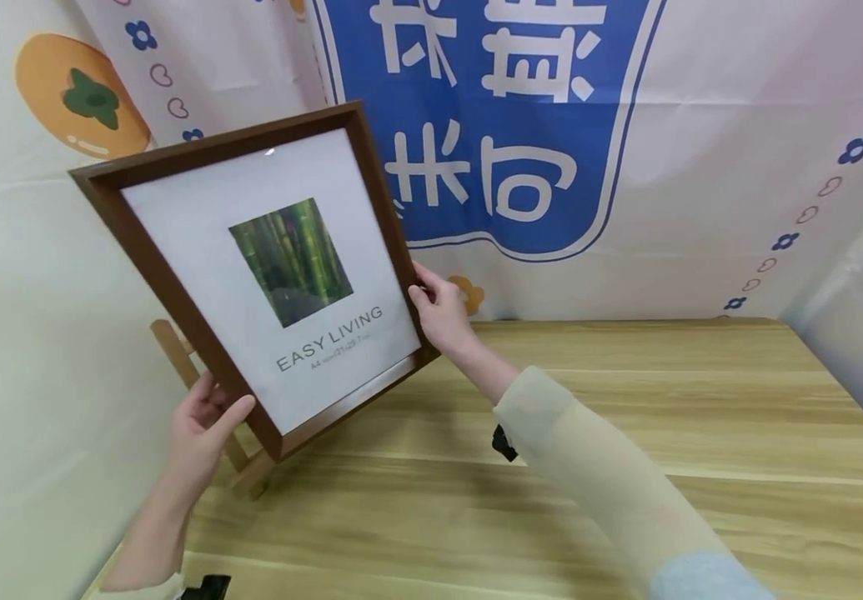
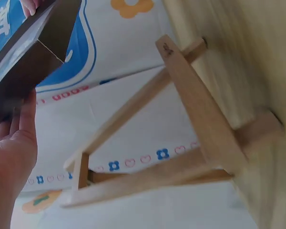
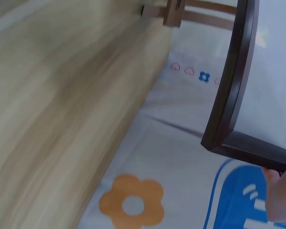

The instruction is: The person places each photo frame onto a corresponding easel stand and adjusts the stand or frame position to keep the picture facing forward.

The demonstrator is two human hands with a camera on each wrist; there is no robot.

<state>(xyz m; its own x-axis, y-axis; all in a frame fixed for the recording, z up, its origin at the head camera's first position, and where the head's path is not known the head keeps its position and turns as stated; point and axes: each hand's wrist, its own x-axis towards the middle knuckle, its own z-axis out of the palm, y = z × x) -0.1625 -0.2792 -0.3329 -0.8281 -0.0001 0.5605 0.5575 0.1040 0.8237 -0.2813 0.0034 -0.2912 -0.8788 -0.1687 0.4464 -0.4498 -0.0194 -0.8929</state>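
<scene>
A brown picture frame [image 1: 383, 208] is held up, tilted, over the left part of the table. Under its glass lies a white sheet with a green bamboo picture [image 1: 292, 262] and the words EASY LIVING. My left hand [image 1: 202, 429] grips the lower left side, thumb on the front and fingers behind. On the right side, my right hand [image 1: 442, 312] pinches the edge. A small wooden easel [image 2: 198, 102] stands behind the frame, mostly hidden in the head view; the left wrist view shows a gap between the two.
The wood-grain table [image 1: 626, 417] extends to the right. A white printed cloth [image 1: 701, 167] with a blue sign hangs along its back edge, and a pale wall covering [image 1: 18, 333] borders the left.
</scene>
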